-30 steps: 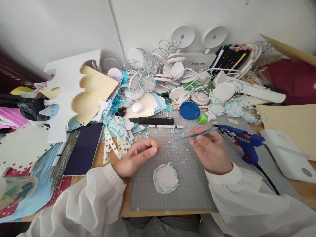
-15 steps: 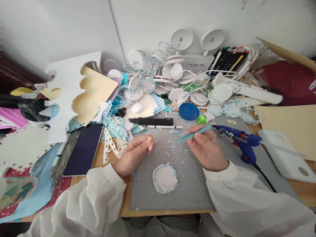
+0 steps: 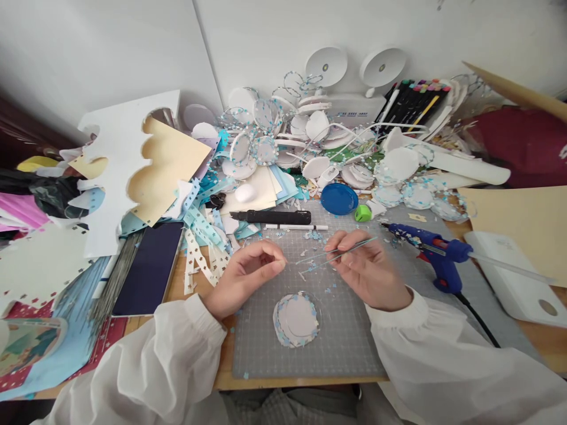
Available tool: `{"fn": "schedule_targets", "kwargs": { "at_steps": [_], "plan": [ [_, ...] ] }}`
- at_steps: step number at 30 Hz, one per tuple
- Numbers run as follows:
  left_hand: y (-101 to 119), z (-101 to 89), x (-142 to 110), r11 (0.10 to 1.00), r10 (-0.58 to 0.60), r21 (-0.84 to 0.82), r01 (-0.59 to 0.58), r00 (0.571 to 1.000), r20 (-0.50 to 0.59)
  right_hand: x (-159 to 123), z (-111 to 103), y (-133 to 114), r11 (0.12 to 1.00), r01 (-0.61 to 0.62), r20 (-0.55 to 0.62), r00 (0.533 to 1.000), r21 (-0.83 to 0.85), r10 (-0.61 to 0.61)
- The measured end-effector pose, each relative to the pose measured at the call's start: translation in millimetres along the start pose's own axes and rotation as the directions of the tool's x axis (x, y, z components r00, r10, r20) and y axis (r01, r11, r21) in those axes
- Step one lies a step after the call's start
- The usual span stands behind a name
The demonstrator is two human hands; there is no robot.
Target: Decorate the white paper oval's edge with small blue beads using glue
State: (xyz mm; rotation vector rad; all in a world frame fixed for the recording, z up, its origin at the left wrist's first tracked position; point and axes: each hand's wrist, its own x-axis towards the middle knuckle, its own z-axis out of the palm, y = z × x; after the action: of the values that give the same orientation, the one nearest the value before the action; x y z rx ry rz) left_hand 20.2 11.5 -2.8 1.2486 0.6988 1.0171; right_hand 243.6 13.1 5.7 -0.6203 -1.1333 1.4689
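The right hand (image 3: 372, 271) had its grip clamped on a pair of slim tweezers (image 3: 361, 244), thumb against fingers partway along the legs. The tweezers slanted toward the left hand over the cutting mat (image 3: 261, 361), their tips apart from each other; whether those tips touched the mat could not be told. The left hand (image 3: 250, 274) hovered opposite, thumb and forefinger tips brought close together, though I could not tell whether they met or pinched something tiny.

The tweezers looked light, thin and springy, probably metal and a little slick; the middle of the legs, where the fingers lay, seemed the right place to hold them, since a light squeeze there should bring the tips together.

Nearer the person, on the mat below and between the hands, lay a layered white disc (image 3: 303, 317) with pale blue stars around its edge, touched by neither hand. It seemed nearly weightless and fairly stiff, like card or foam, but its starry trim looked delicate. A gentle hold on the plain layers would have spared the stars, whereas a hard pinch could have dented them.

Beyond the hands lay a white pen (image 3: 296, 227) and a black utility knife (image 3: 279, 217). A blue glue gun (image 3: 436, 242) rested to the right on the counter (image 3: 225, 373).
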Motion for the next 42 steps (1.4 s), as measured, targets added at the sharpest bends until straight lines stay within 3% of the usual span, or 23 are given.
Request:
{"fn": "schedule_targets", "kwargs": {
  "at_steps": [6, 24, 32, 37, 39, 42],
  "plan": [
    [1.4, -0.5, 0.3, 1.0, 0.0, -0.019, 0.001, 0.999, 0.04, -2.0, 0.1, 1.0, 0.993, 0.029, 0.056, 0.998, -0.115, -0.022],
    [1.3, 0.9, 0.3, 0.999, -0.019, -0.04, 0.016, 0.998, -0.064, -5.7, -4.9, 5.6, 0.966, 0.068, 0.12, 0.992, -0.25, -0.038],
    [1.1, 0.2, -0.4, 0.999, -0.033, -0.008, 0.033, 0.999, -0.032, -3.8, 2.7, 4.6, 0.982, -0.03, -0.021, 0.999, -0.186, 0.026],
    [2.1, -4.0, 0.0, 0.998, 0.024, 0.065, -0.022, 0.999, -0.04, 3.1, -8.1, 2.0, 0.986, -0.157, -0.236, 0.957, 0.054, 0.165],
    [3.8, -5.0, -0.8, 0.989, 0.057, 0.137, -0.058, 0.998, 0.016, 6.4, -18.6, 0.1, 0.979, -0.167, -0.281, 0.94, 0.115, 0.193],
    [7.0, -3.9, -2.6, 0.958, 0.078, 0.257, -0.125, 0.98, 0.183, 9.4, -32.1, -3.1, 0.984, -0.153, -0.277, 0.945, 0.095, 0.173]
  ]
}}
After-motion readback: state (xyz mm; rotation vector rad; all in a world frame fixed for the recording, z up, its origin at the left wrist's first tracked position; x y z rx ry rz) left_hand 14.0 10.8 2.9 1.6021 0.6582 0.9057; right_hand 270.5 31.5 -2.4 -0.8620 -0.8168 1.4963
